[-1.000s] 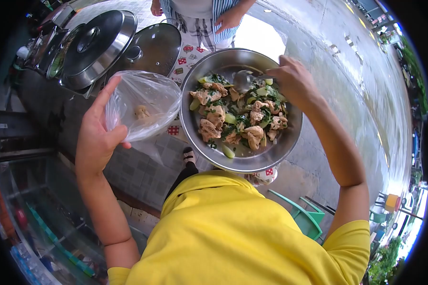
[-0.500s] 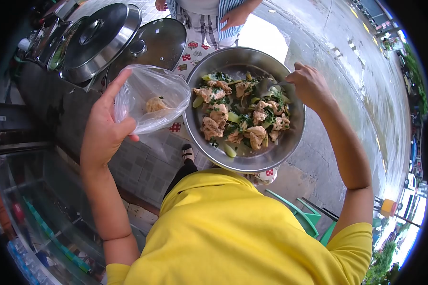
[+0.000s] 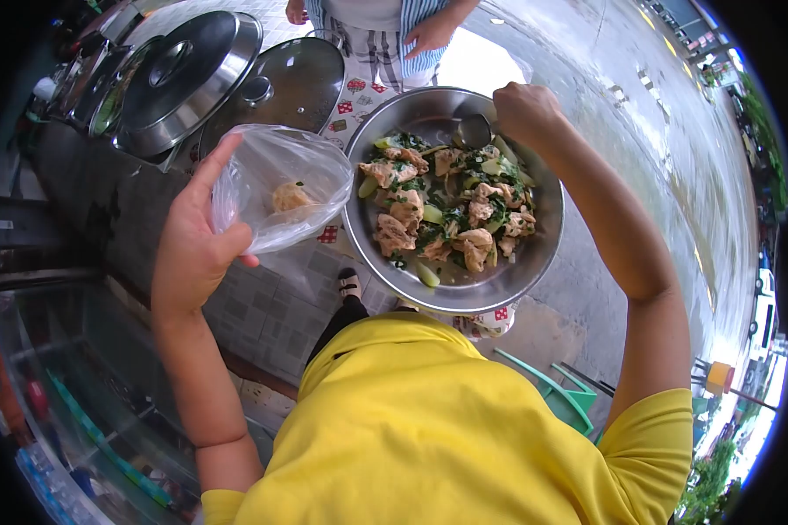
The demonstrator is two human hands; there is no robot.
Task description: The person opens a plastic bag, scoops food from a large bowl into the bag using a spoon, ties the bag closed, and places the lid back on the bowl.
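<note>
Metal pan (image 3: 403, 121): meat pieces (image 3: 477, 249), dark leafy greens (image 3: 453, 216) and pale green vegetable chunks (image 3: 427, 274), with a little liquid at the bottom. Clear plastic bag (image 3: 320, 166), left of the pan: one pale lump of food (image 3: 291, 198) inside, green fleck on it. Bag's right edge is right at the pan rim; can't tell if they touch.

Left hand (image 3: 200, 232): index finger and thumb spread wide at the bag's left side, holding it with the mouth spread; remaining fingers mostly hidden. Right hand (image 3: 530, 112): fingers curled closed on the spoon (image 3: 474, 131) handle at the far right rim. Spoon bowl is over the far part of the pan, just beyond the greens; can't tell whether it touches food or carries any.

Beyond the bag: glass lid (image 3: 298, 79) with a round knob, and a big metal-rimmed lid (image 3: 184, 74) beside it. Patterned cloth (image 3: 348, 105) shows between glass lid and pan. Other person's hand (image 3: 431, 33) is past the pan. White label (image 3: 3, 224) far left, too small to read.
</note>
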